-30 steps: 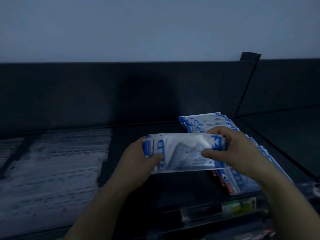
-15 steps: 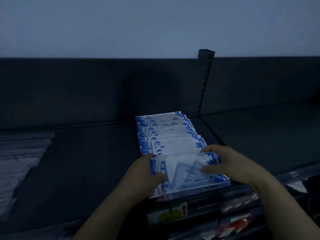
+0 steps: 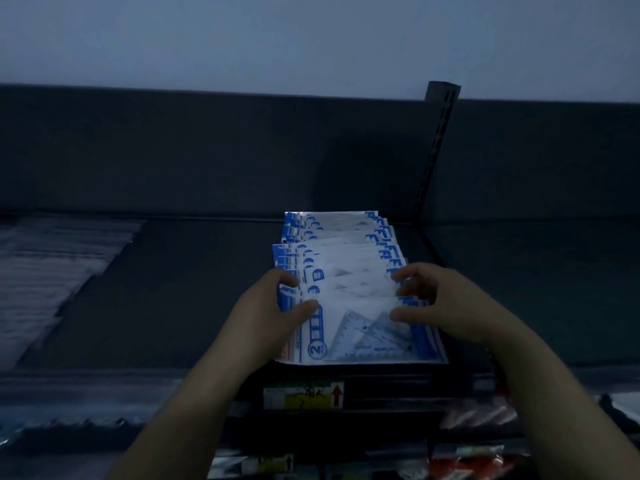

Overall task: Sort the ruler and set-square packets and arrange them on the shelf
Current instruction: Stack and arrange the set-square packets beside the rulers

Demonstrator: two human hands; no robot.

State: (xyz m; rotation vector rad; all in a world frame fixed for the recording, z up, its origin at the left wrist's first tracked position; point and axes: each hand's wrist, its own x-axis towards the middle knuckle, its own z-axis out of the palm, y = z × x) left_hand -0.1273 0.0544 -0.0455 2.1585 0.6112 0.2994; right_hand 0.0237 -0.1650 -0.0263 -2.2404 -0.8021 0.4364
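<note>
From the head camera, a row of blue-and-white packets [image 3: 346,265] stands overlapped front to back on a dark shelf [image 3: 194,289], running from its back panel to its front lip. The front packet [image 3: 367,341] leans back against the others, and through its clear face show set squares with ruled edges. Near its lower left corner is a large circled "2"; the smaller print beside that and the blue marks on the packets behind are too blurred to read. Just below the packets, on the shelf's front edge, a price tag [image 3: 303,394] carries a red up-arrow, a yellow-green patch and dark handwriting I cannot make out. The left hand [image 3: 266,313] comes up from below the packets to their left ends: thumb flat on the front packet's face, fingers curled over the tops behind it, the grip clamped on those front few. The right hand [image 3: 446,306] mirrors it at the right ends, thumb on the face and fingers hooked over the tops, its grip likewise clamped on them. Left of the packets lie blurred clear sleeves [image 3: 52,271]. Behind and right of the packets rises a slotted post [image 3: 438,140]. Below them, lower right, sit red packs [image 3: 450,471].
</note>
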